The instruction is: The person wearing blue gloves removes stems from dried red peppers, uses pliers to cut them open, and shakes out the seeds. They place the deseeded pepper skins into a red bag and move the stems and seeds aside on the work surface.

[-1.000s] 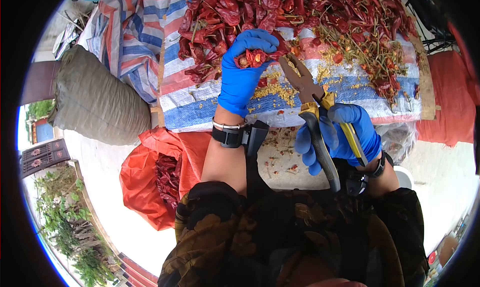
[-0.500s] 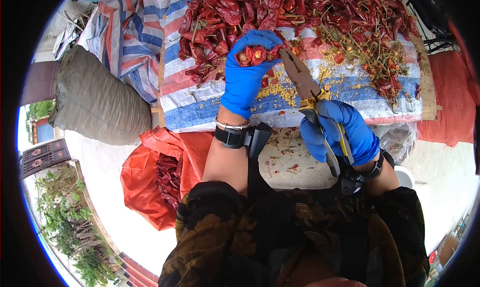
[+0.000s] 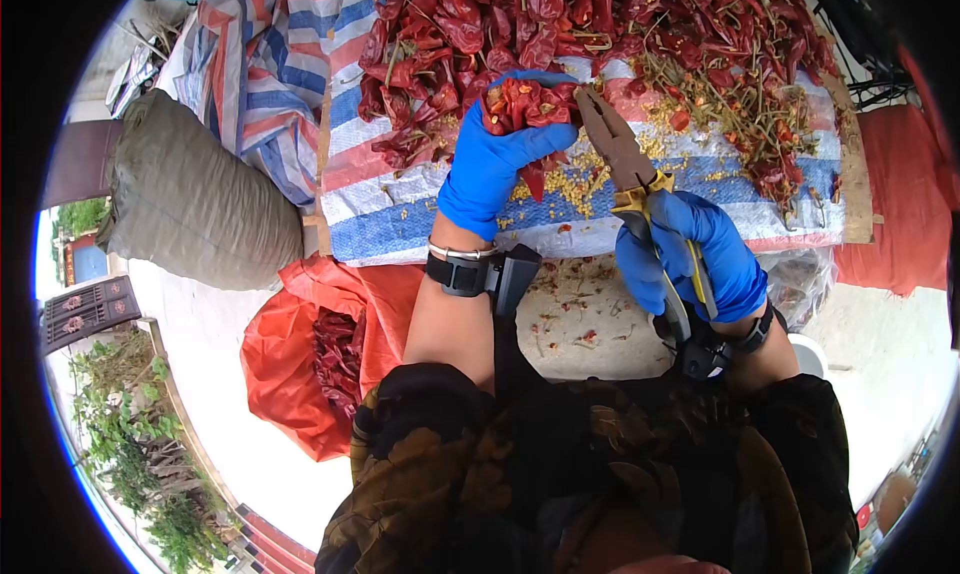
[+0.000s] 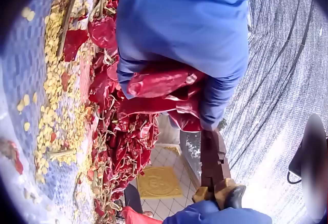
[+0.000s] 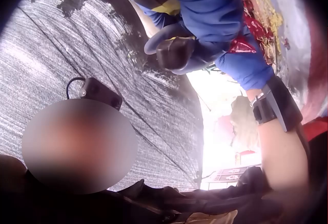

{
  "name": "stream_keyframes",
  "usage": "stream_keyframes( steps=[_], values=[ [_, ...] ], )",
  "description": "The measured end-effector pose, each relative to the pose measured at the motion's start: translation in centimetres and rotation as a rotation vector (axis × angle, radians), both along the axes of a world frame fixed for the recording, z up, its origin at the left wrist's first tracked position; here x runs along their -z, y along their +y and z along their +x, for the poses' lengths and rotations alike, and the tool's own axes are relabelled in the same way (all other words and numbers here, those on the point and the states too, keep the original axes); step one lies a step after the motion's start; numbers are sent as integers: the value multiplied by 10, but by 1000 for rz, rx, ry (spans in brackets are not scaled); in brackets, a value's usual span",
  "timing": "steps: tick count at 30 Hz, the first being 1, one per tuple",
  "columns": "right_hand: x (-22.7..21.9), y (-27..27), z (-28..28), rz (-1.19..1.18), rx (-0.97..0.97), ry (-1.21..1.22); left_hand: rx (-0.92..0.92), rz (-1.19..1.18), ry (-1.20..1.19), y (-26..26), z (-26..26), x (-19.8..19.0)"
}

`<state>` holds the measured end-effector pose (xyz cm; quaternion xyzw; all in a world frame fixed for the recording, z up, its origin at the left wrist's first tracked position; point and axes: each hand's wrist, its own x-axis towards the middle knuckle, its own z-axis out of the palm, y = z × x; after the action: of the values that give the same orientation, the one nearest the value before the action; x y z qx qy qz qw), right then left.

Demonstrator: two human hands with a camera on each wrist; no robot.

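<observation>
My blue-gloved left hand [image 3: 472,179] grips a small bunch of dried red chili peppers [image 3: 528,106] just above the near part of the heap. In the left wrist view, fingers and thumb wrap the wrinkled peppers [image 4: 159,84]. My right hand [image 3: 708,249], gloved in blue too, grips combination pliers [image 3: 622,154] by their yellow and black handles. The tips of the rusty plier jaws are right at the bunch's right end, beside the left fingertips. One dark handle end [image 5: 174,54] shows in the right wrist view.
Beyond the hands, a heap of dried chilies [image 3: 600,24] covers a striped sheet [image 3: 400,214]. Loose stems [image 3: 745,114] and yellow seeds [image 3: 550,189] are scattered there. An orange bag [image 3: 280,374] of chilies and a stuffed grey sack [image 3: 200,199] stand at the left.
The left hand has turned, showing more of the bunch between fingers and thumb. The right hand has drawn the plier handles closer together and shifted slightly right.
</observation>
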<state>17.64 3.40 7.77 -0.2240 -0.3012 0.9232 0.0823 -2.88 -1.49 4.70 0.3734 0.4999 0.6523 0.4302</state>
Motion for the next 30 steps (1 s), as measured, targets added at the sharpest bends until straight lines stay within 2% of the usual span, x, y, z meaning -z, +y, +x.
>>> stream_keyframes(
  steps=[4, 6, 7, 9, 12, 16, 18, 19, 20, 21, 23, 25, 27, 28, 29, 30],
  values=[
    [0, 3, 0, -19, 36, -29, 54, -56, -168, -1, -1, 1],
    [-1, 2, -1, -27, 42, -20, -130, -52, -285, 6, 8, 8],
    [-2, 1, -2, 7, 29, -66, -131, -51, -285, 8, 10, 10],
    [-2, 3, -5, 52, 22, -107, -264, 62, -249, 15, 9, 13],
    [2, 2, -5, 48, -7, -35, -259, 48, -164, 12, 7, 13],
    [5, 3, -8, 29, -24, -10, -273, -6, -202, 9, 5, 12],
    [5, 3, -9, 19, -48, 12, -281, -40, -65, 8, 2, 17],
    [2, -1, -10, 130, -31, -67, -283, -38, -65, 7, -5, 21],
    [1, -3, -10, 240, -13, -146, -355, -20, -265, 6, -17, 26],
    [0, -3, -9, 241, -16, -146, -427, -2, -466, 4, -31, 31],
    [0, -1, -6, 555, -105, -95, -455, 14, -498, 0, -46, 35],
    [2, -1, -8, 470, -124, -96, -432, 108, -425, -1, -37, 24],
    [4, -2, -10, 278, -113, -28, -441, 90, -352, -4, -27, 18],
    [4, -2, -10, 181, -105, 4, -401, 84, -247, -4, -25, 18],
    [3, -2, -9, 180, -104, 2, -359, 79, -142, -5, -23, 17],
    [2, -2, -9, 87, -105, 12, -327, 74, -183, -5, -19, 8]
  ],
)
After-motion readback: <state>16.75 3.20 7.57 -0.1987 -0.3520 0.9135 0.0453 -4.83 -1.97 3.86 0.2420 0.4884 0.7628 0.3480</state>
